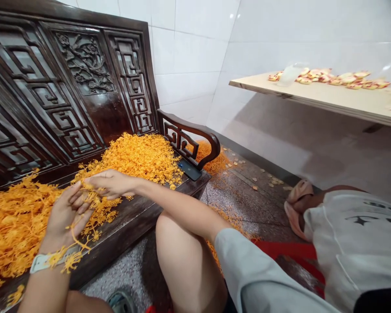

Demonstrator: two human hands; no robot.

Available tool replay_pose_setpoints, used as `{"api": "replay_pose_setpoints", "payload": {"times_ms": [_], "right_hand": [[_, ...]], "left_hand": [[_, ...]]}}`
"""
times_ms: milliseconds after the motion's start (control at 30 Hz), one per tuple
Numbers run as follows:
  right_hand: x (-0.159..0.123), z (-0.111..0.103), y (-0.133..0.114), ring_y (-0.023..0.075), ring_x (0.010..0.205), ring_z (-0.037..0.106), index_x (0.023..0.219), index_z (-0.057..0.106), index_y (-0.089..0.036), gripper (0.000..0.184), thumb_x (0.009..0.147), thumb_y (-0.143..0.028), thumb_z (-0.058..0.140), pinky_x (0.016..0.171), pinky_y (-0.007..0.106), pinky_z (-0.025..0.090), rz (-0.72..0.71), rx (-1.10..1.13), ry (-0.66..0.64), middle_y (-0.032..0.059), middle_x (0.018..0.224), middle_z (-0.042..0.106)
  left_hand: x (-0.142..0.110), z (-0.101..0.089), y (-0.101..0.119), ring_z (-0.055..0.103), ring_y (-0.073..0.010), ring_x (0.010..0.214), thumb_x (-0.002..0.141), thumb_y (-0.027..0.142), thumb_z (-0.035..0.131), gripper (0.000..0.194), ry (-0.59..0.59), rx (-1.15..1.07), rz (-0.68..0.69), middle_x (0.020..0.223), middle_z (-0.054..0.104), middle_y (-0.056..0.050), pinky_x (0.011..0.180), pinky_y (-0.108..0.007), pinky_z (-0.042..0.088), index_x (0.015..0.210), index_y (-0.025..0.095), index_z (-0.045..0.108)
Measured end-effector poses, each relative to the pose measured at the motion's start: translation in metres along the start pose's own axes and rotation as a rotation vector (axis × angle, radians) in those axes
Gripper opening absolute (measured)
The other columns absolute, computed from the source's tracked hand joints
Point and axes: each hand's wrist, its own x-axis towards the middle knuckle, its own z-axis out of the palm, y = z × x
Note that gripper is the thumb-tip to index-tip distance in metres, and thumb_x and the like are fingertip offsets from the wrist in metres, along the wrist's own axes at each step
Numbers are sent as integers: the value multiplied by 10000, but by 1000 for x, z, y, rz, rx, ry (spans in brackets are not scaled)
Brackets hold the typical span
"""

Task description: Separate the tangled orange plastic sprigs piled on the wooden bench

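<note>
My left hand (pixel 68 213) is closed around an orange plastic flower sprig (pixel 80 243), whose branched end hangs down over the pale watch strap (pixel 41 263) on my wrist. My right hand (pixel 112 183) meets it from the right, fingers pinched together on the upper part of the same sprig. Both hands are above the dark carved wooden bench (pixel 130 221). A large heap of long orange sprigs (pixel 16 221) lies to the left. Behind my hands rises a second heap of small orange pieces (pixel 140 154). The exact grip of the fingertips is partly hidden.
A dark phone (pixel 189 169) lies by the bench armrest (pixel 211 143). More orange pieces (pixel 211 156) and pale bits are on the floor. A wall shelf (pixel 254 84) holds several yellow-red pieces. Another person in a white shirt (pixel 361 243) is at the right.
</note>
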Motion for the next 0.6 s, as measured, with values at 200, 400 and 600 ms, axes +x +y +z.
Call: {"api": "replay_pose_setpoints", "payload": {"times_ms": [200, 400, 600], "right_hand": [[-22, -15, -25, 50, 465, 200, 833, 492, -210, 290, 1084, -346, 548, 444, 171, 159, -89, -7, -50, -110, 571, 327], [-25, -48, -6, 39, 479, 363, 702, 618, -143, 254, 887, -229, 770, 466, 150, 270, 431, -474, -451, -68, 581, 478], [5, -91, -40, 47, 427, 168, 920, 526, -176, 441, 1130, -494, 303, 365, 140, 159, 38, 213, 370, -61, 637, 493]], "left_hand": [[35, -61, 7, 51, -105, 567, 700, 387, 871, 743, 43, -287, 238, 491, 202, 87, 611, -270, 402, 681, 161, 163], [49, -87, 6, 143, -114, 597, 608, 540, 905, 735, 70, -233, 208, 530, 220, 63, 633, -302, 337, 674, 173, 272], [45, -67, 0, 178, -120, 606, 727, 496, 886, 581, 32, -289, 53, 586, 282, 61, 617, -291, 288, 702, 197, 389]]}}
